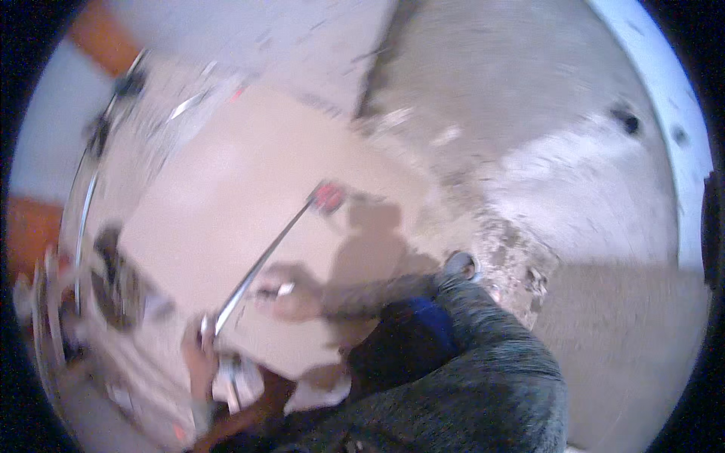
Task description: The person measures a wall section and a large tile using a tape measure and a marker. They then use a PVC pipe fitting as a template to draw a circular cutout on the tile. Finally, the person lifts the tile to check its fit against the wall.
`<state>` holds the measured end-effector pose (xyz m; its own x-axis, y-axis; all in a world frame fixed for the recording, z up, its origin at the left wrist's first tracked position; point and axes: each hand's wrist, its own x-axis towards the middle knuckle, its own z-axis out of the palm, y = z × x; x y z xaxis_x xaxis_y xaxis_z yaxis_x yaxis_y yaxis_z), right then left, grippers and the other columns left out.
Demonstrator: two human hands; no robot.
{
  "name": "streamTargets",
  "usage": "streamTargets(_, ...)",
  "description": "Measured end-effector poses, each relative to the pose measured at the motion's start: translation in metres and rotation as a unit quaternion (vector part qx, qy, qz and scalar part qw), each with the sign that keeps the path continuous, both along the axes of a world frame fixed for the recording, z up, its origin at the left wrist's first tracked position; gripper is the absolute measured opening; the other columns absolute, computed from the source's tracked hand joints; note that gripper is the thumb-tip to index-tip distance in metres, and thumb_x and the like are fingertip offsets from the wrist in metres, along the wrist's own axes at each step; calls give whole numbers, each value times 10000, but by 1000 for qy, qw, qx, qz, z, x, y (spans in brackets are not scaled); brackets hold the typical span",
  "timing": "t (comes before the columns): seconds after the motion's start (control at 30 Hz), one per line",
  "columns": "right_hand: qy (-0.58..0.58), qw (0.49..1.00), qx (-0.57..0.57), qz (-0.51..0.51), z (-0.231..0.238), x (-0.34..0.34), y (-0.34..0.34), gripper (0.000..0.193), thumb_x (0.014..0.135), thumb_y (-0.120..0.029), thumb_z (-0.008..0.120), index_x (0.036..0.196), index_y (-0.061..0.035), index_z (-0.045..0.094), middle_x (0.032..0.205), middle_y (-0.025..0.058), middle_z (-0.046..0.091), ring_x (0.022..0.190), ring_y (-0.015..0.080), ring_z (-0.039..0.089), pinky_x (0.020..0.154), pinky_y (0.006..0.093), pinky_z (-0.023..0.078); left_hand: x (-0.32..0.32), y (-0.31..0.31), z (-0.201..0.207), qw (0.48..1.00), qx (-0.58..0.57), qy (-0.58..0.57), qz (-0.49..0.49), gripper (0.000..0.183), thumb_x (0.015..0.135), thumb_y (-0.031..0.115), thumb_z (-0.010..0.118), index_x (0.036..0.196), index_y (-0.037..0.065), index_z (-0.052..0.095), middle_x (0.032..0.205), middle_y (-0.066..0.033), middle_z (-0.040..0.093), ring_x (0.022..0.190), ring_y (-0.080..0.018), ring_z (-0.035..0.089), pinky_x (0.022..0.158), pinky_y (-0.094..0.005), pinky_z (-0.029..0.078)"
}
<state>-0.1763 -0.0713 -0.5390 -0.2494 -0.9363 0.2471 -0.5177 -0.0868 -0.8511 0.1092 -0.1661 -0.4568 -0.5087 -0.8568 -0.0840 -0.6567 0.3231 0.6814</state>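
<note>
I see the left hand (198, 349) low in frame, fingers wrapped around the near end of a long metal rod (260, 260). The rod runs up and right from the grip across a pale board (226, 189), ending in a red tip (329, 196) that sits on the board. The right hand (291, 298) lies on the board just beside the rod's midsection; too blurred to tell its fingers. Rod looks thin, shiny. A grey-trousered leg (483, 362) and shoe (459, 264) sit right of it, on rough concrete floor (544, 151).
</note>
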Motion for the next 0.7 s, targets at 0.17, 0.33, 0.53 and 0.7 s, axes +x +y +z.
streamTargets(0.17,-57,998,24,-2,61,-34,12,176,875,-244,640,971,-96,631,901,98,649,836,276,655,735,403,531,-23,-2,22,997,31,-18,-68,236,979,216,496,1028,7,594,783,-130,589,675,-220,543,621,-338,437)
streamTargets(0.33,-15,997,29,-66,61,-32,1,122,901,-226,616,966,-124,636,907,78,639,845,294,637,737,413,523,-27,-6,46,995,71,-24,-62,349,1024,318,478,1179,35,611,770,-85,636,691,-218,593,651,-347,487)
streamTargets(0.53,-47,989,-40,-132,7,-47,-6,125,899,-203,634,982,-109,638,885,105,629,832,311,632,729,412,517,-21,-25,26,991,20,-21,-134,364,1027,320,480,1198,23,602,938,-140,657,836,-210,609,744,-356,487)
streamTargets(0.7,16,981,-92,-170,52,-73,8,165,895,-182,633,1043,-111,627,907,100,618,800,313,629,731,408,526,-22,-28,14,991,-50,-20,-120,346,994,327,502,928,-5,576,731,-119,539,648,-235,510,604,-386,418)
